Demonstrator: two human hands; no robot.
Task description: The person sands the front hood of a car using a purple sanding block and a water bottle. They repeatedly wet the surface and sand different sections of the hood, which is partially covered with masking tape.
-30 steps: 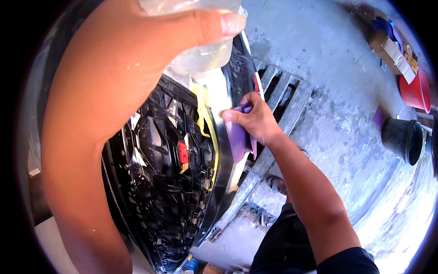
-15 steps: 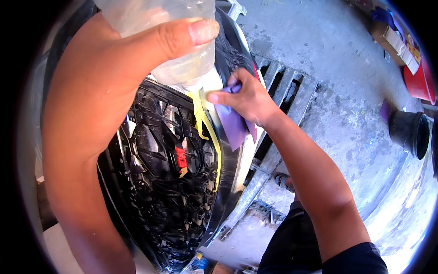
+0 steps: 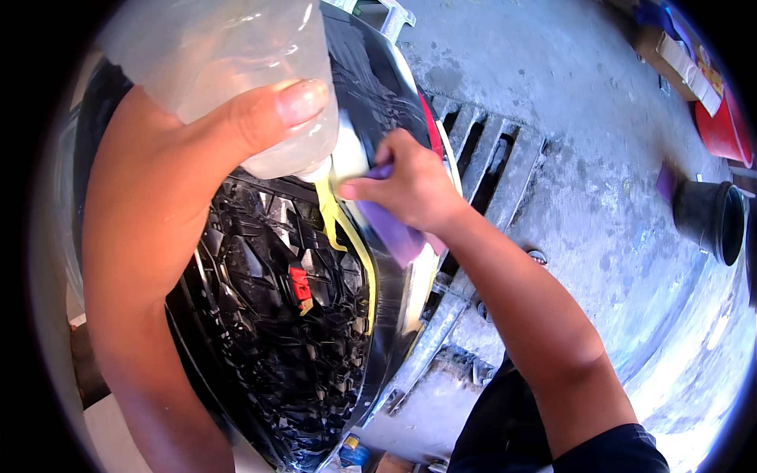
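Observation:
My left hand is wrapped round a translucent plastic bottle, tilted mouth-down over the edge of a car bumper. Its narrow tip is close to a strip of yellow masking tape whose loose end hangs down. Pinched in my right hand, a purple sheet of sandpaper lies against the bumper's pale, scuffed patch just right of the tip. Below the bottle is the black grille, with a red plastic piece in it. My left fingers are mostly hidden behind the bottle.
A slotted drain cover runs along the concrete floor right of the bumper. Farther right stand a black bucket, a red bucket and a cardboard box. One pale stand end sticks out beyond the bumper.
The bottle and my left thumb have shifted left and lower in view. My right hand has moved slightly left with the sandpaper along the bumper. The whole view has shifted a little.

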